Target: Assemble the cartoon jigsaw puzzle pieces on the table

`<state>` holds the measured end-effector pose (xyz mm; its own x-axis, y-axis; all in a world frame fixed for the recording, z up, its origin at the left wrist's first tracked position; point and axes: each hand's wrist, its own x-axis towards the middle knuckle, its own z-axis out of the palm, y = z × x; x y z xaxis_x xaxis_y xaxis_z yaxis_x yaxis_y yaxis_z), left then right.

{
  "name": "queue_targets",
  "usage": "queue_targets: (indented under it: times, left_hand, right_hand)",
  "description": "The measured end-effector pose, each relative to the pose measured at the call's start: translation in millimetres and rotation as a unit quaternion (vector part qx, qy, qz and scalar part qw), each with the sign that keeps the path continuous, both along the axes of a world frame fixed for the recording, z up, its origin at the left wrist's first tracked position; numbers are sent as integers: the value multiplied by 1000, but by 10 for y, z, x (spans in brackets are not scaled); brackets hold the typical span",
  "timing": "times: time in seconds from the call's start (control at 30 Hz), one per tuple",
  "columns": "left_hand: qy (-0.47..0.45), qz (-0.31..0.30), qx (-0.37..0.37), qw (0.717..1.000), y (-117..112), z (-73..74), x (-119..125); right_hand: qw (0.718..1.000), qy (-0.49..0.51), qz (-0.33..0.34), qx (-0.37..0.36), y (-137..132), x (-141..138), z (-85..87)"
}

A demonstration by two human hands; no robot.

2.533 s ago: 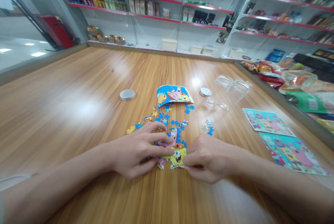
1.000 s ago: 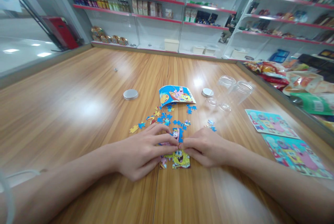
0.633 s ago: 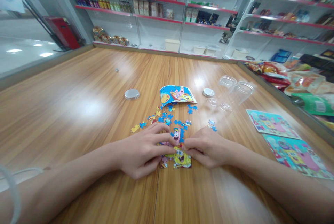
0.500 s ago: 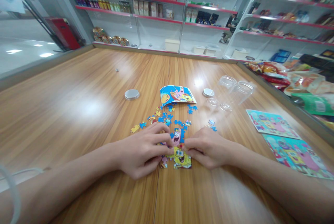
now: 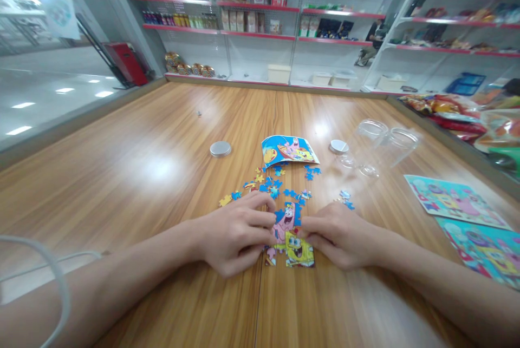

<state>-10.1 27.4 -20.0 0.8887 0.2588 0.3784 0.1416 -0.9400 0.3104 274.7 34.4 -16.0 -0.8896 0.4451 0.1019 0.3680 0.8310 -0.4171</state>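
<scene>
A partly joined jigsaw puzzle (image 5: 299,250) lies flat on the table between my hands, with a yellow square cartoon face at the front and a pink starfish figure behind it. My left hand (image 5: 239,233) is palm down with curled fingers, their tips pressed on the puzzle's left edge and covering part of it. A small pink puzzle piece (image 5: 270,257) lies by those fingers. On the other side, my right hand (image 5: 340,235) is closed, thumb and forefinger at the puzzle's right edge. Loose puzzle pieces (image 5: 271,191) are scattered just beyond the hands.
A curved picture card (image 5: 290,151) stands behind the loose pieces. Silver lids (image 5: 220,149) and clear jars (image 5: 400,145) are farther back. Two picture sheets (image 5: 457,202) overlap at right, near packaged snacks. A white cable (image 5: 60,288) loops by my left forearm.
The camera view has shifted, so everything appears farther right and slightly lower. My left fingers have moved slightly, showing more of the pink figure. Both hands stay at the puzzle.
</scene>
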Motion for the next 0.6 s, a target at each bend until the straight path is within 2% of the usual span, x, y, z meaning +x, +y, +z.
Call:
queue_targets:
  times: [0.1,0.33,0.6]
  left_hand:
    - [1,1,-4,1000,-10,24,8]
    - [17,0,-18,1000,-24,77,30]
    - [25,4,-20,999,-35,119,46]
  right_hand:
    - [1000,-6,5,12,3,-1,-4]
    - [992,-37,83,88,-69,-41,-6]
    - [993,-24,70,92,-71,-39,-34]
